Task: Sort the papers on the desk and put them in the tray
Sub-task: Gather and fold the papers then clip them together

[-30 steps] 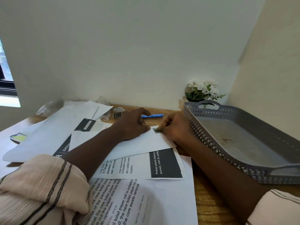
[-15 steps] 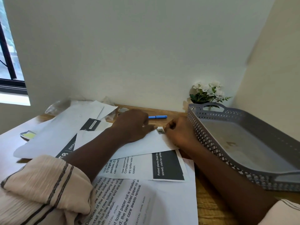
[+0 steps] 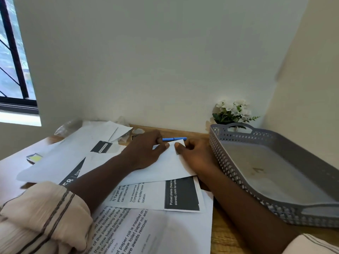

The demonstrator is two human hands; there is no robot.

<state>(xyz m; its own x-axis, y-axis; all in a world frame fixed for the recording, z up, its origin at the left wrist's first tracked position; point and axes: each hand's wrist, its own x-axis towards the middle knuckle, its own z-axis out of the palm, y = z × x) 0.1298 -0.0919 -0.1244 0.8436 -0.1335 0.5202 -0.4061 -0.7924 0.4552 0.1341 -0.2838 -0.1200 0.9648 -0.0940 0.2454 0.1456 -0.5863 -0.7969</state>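
Papers (image 3: pixel 146 195) lie scattered over the desk (image 3: pixel 225 233) in overlapping layers, and the sheet we are working on is the blank white sheet (image 3: pixel 165 165) on top of the heap, its far corner lifted just in front of the blue pen (image 3: pixel 174 139). Our left hand (image 3: pixel 145 149) lies palm down on that sheet with its fingertip curled against the raised corner, and our right hand (image 3: pixel 194 156) has its fingers curled in, thumb and forefinger pinched on the same corner from the other side; neither hand carries anything else. The grey tray (image 3: pixel 311 182) stands just to the right of the pile, empty as far as we can see, with a small pot of white flowers (image 3: pixel 232 110) behind it. We judge that sorting has barely begun, since nothing is in the tray yet. To do this step well, we should peel the top sheet cleanly from the printed sheet (image 3: pixel 157 195) beneath, keeping the left palm pressing down so the lower layers do not slide with it. We would lift by the corner only until the edge frees, then take a fuller grip along the side so the paper does not crease. The pen and the sticky notes (image 3: pixel 34 158) at the far left should stay out of the stack, and each sheet should go flat into the tray, edges squared.
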